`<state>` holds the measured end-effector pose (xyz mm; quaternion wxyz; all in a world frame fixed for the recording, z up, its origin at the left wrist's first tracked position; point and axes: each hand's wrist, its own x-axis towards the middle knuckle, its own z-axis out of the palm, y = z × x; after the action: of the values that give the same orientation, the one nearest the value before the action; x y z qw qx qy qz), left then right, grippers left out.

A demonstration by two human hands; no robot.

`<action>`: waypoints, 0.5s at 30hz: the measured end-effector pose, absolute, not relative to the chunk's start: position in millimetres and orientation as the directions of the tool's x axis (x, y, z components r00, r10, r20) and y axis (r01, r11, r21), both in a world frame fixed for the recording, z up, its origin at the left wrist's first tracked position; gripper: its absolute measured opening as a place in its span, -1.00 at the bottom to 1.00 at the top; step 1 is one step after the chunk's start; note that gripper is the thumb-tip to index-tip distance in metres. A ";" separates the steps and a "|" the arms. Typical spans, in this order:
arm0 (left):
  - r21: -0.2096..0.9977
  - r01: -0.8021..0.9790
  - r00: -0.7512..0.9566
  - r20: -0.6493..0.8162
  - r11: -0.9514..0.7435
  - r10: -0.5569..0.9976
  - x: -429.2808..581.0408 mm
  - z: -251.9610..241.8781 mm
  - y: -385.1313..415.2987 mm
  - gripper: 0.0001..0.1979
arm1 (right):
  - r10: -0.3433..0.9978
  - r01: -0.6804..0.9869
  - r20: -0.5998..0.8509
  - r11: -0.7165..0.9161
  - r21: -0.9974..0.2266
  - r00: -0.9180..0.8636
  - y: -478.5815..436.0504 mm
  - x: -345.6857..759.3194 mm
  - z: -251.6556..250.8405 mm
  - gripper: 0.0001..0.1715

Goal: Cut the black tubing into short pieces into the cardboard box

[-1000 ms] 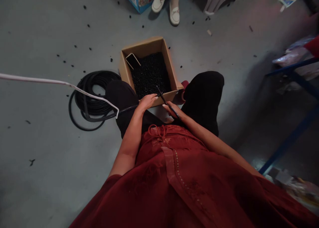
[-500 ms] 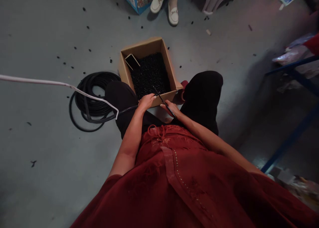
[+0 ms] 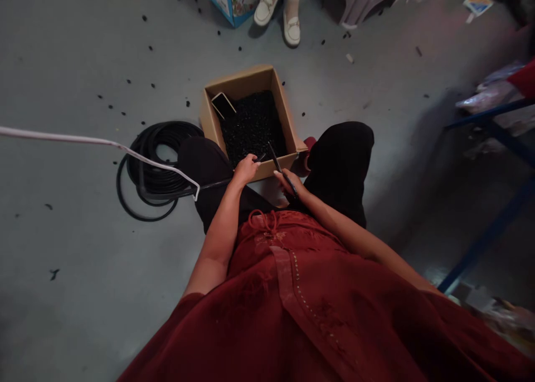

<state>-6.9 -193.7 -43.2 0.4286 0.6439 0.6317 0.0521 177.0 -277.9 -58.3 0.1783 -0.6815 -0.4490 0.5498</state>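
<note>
My left hand [image 3: 246, 169] is closed around the end of a ribbed black tube [image 3: 215, 184], which runs over my left thigh to a black coil [image 3: 144, 173] on the floor. In my right hand [image 3: 289, 182] are black scissors [image 3: 276, 160], their tip pointing up and left, a little apart from the tube's end. Both hands are at the near edge of a cardboard box [image 3: 214, 127] standing between my legs. Small black pieces [image 3: 253, 123] fill its bottom, and a dark phone-like object with a pale rim [image 3: 223, 104] lies on them.
A white cord [image 3: 83, 138] crosses from the left edge to my left knee. Beyond the box are a person's white shoes [image 3: 291, 30], a blue-edged carton [image 3: 234, 3] and a plastic stool [image 3: 355, 3]. A blue metal frame [image 3: 489, 237] stands at right. Black bits dot the floor.
The scissors have moved slightly right, away from my left hand and the tube's end. The whole view has shifted a little downward.
</note>
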 end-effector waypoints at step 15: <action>0.773 0.553 0.236 -0.502 0.310 0.832 -4.1 -26.0 -193.5 -0.65 | 0.836 0.284 -0.540 -0.496 -0.821 -0.100 -284.3 177.7 -40.9 -0.50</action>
<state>-4.1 -193.5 -26.0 0.5381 0.5729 0.6045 0.1295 177.7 -284.3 -40.9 0.2324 -0.6291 -0.4449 0.5935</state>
